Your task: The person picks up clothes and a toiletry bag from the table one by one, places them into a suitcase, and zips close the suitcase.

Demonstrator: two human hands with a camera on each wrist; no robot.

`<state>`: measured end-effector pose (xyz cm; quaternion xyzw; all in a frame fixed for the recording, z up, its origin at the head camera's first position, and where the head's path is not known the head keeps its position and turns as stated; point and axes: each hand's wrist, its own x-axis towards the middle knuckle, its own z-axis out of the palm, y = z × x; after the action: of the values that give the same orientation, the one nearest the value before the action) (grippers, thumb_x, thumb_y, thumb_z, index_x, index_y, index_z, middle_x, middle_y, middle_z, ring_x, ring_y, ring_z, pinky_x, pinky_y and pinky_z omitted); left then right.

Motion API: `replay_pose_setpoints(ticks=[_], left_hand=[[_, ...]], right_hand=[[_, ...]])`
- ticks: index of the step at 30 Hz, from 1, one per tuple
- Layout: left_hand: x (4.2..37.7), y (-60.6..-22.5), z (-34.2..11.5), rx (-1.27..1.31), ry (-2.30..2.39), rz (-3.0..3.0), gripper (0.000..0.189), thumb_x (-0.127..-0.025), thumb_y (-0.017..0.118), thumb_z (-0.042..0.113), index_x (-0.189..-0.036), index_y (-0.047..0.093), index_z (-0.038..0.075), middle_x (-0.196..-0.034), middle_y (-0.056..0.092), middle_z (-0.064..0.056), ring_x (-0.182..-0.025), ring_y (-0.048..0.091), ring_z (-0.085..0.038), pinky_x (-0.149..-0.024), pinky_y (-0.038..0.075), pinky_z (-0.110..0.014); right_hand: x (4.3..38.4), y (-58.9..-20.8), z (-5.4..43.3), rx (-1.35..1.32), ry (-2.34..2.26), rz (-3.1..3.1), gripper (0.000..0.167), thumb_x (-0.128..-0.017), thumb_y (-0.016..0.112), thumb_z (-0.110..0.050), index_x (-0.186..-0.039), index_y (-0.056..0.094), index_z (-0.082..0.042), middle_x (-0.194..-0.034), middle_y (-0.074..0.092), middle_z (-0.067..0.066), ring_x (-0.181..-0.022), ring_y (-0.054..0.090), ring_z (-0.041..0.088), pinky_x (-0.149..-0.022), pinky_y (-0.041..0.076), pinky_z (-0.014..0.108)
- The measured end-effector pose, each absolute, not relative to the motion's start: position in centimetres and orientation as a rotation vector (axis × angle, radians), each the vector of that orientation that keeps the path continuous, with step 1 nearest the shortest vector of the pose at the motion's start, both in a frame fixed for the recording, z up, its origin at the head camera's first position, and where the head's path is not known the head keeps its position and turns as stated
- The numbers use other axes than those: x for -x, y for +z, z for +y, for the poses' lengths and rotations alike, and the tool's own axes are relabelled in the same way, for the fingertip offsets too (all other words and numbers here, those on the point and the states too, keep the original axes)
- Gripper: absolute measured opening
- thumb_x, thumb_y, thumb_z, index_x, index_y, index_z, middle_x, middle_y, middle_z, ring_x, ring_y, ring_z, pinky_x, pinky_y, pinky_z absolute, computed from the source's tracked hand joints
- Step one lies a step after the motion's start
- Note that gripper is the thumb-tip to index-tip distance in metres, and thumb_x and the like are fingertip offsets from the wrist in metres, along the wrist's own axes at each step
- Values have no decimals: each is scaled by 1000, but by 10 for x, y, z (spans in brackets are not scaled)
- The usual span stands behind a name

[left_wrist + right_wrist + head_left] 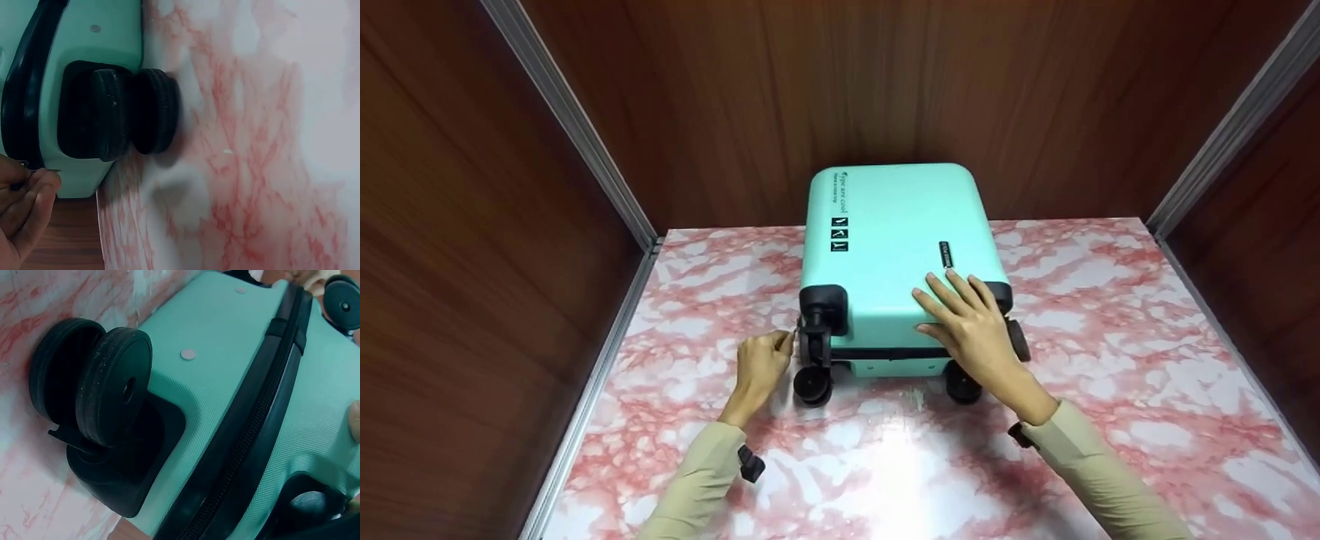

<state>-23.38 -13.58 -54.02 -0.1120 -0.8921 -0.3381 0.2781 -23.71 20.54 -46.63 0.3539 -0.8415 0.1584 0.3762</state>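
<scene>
A mint-green hard-shell suitcase [900,225] lies flat with its wheeled end toward me. My left hand [761,364] is at its left side, beside the near-left corner. In the left wrist view, thumb and fingers [45,185] pinch a small metal zipper pull [50,170] at the end of the black zipper band [25,107]. My right hand [975,337] rests with spread fingers on the suitcase's near-right top edge. The right wrist view shows the zipper [247,433] running closed along the wheeled end.
Black double wheels [813,386] stick out at the suitcase's corners, one pair [93,379] large in the right wrist view. The suitcase lies on a red-and-white marbled tabletop [697,480]. Brown wood-grain panels [885,82] with metal edging enclose the back and both sides.
</scene>
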Motion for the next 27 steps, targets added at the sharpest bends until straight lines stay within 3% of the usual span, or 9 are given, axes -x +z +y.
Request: replay_pose_setpoints(ticks=[8,14,27], left_hand=[[232,-546,-132,306,-811,-2374,23,-87,72,6,-64,70,8,-53,60,1,-49,58,-21,-51,47,-43],[231,-550,-131,282,-858,-2368,9,-87,72,6,-80,76,3,-64,69,-5,-59,68,-25,-55,52,-46],[228,-554,-133,362,-894,-2449,12,-95,65,11,-92,73,2,-72,72,-7,-63,69,-20,-58,53,-43]], right_hand=[[237,-467,206,-911,419,-2159,54,-85,75,-32,-135,63,-16,-139,56,13,-129,48,41,-107,32,59],[236,-466,205,-901,409,-2159,54,-85,75,-33,-135,63,-16,-139,56,13,-130,48,40,-108,31,59],[232,-455,206,-929,344,-2262,57,-86,77,-29,-138,60,-13,-142,53,16,-132,45,43,-107,30,60]])
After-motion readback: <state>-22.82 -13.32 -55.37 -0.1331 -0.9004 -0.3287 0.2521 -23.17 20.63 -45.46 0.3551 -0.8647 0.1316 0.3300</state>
